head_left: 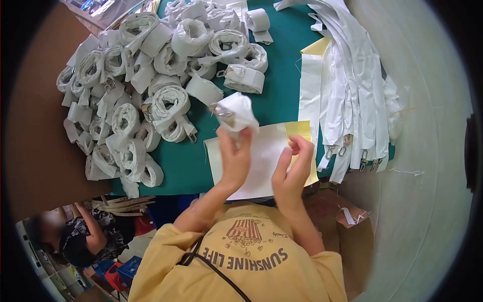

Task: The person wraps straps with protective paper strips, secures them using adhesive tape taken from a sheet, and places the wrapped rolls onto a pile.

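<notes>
My left hand grips a rolled white strap, thumb and fingers closed on its lower end. A metal clip shows at the left side of this roll, somewhat blurred. The roll is held above the table, beside a large pile of similar rolled white straps. My right hand is over the right part of a white paper sheet with yellow at its edge. Its fingers are bent and apart from the thumb, and nothing shows between them.
Long unrolled white straps with metal clips at their ends lie along the right of the green table. A cardboard box stands below on the right. Another person sits at the lower left. A pale wall rises at right.
</notes>
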